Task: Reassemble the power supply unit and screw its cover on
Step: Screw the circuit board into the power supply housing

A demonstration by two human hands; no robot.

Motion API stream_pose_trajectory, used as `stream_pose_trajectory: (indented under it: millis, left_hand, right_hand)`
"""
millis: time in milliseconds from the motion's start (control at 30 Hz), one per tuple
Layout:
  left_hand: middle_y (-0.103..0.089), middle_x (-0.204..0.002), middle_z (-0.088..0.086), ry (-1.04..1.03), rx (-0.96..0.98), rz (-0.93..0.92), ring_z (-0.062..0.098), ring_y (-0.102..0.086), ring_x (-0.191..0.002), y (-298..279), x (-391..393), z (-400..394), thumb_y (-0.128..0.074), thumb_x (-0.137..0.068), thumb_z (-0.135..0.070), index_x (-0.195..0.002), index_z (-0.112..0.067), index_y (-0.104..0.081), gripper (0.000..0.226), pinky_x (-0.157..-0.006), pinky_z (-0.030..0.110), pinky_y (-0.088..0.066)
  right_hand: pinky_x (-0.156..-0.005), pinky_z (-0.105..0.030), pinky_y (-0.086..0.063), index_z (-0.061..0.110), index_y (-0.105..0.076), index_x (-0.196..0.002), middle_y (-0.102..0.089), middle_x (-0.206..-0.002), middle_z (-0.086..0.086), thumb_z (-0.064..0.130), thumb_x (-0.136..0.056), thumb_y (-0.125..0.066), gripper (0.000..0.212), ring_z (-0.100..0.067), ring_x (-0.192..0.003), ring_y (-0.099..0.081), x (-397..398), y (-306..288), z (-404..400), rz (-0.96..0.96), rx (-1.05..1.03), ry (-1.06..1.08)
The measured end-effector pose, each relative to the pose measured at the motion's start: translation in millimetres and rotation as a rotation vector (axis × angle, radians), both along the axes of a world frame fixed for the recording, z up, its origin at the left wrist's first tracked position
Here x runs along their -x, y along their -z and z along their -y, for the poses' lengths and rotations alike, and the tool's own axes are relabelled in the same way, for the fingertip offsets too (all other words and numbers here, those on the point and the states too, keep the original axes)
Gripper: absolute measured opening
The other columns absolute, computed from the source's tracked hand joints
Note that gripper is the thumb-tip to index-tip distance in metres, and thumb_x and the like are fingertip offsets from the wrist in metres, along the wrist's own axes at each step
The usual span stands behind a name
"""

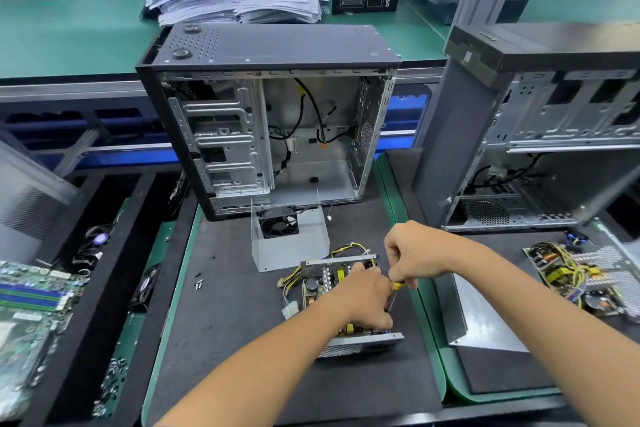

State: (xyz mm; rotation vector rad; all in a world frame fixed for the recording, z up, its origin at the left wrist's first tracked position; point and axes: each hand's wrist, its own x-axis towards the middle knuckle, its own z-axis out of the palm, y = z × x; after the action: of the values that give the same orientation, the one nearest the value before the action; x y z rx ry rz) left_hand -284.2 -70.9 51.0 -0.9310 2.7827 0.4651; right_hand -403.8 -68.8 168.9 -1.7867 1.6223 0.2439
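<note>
The open power supply unit (323,282), a metal tray with a circuit board and yellow and black wires, lies on the black mat in front of me. My left hand (363,302) rests curled over its right side, fingers down inside the tray. My right hand (414,255) grips the yellow handle of a screwdriver (394,295), held upright at the unit's right edge beside my left hand. The screwdriver's tip is hidden. The grey metal cover (289,239) with a black fan stands apart behind the unit. Three small screws (198,282) lie on the mat to the left.
An open PC case (270,121) stands behind the mat. A second case (540,135) stands at right, with another bare power supply board (575,274) and a metal panel (481,319) before it. A motherboard (31,298) and loose screws (116,371) lie at left.
</note>
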Motion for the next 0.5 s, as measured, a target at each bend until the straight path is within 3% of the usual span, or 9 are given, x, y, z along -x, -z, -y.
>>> stream_pose_trajectory:
  millis: [133, 333, 500]
  left_hand:
    - [-0.064, -0.082, 0.003, 0.003, -0.013, -0.035, 0.020, -0.045, -0.088, -0.5, -2.1, 0.0, -0.060, -0.075, -0.030, -0.074, -0.019, -0.059, 0.011, -0.084, 0.039, -0.034]
    - [-0.064, -0.081, 0.006, -0.018, -0.043, -0.088, 0.021, -0.044, -0.085, 1.2, -5.0, 0.0, -0.060, -0.076, -0.024, -0.071, -0.017, -0.058, 0.009, -0.085, 0.039, -0.032]
    - [-0.056, -0.064, -0.003, -0.143, -0.244, -0.243, 0.020, -0.047, -0.074, -0.4, -5.5, 3.4, -0.062, -0.071, -0.013, -0.065, -0.017, -0.055, 0.010, -0.084, 0.031, -0.031]
  right_hand:
    - [-0.041, -0.010, -0.038, 0.000, -0.065, -0.073, -0.067, -0.052, -0.005, 0.008, -0.069, -0.062, 0.009, -0.005, -0.042, -0.057, -0.2, 2.8, -0.9, -0.039, 0.019, -0.002]
    - [-0.044, -0.010, -0.039, 0.005, -0.062, -0.070, -0.067, -0.052, -0.003, 0.008, -0.070, -0.062, 0.004, -0.007, -0.048, -0.063, 0.5, 3.4, 1.5, 0.011, 0.018, 0.009]
    - [-0.042, -0.010, -0.037, 0.007, -0.060, -0.068, -0.066, -0.050, -0.001, 0.008, -0.069, -0.061, 0.001, -0.005, -0.045, -0.059, 3.3, -1.4, 2.8, 0.013, 0.040, 0.009]
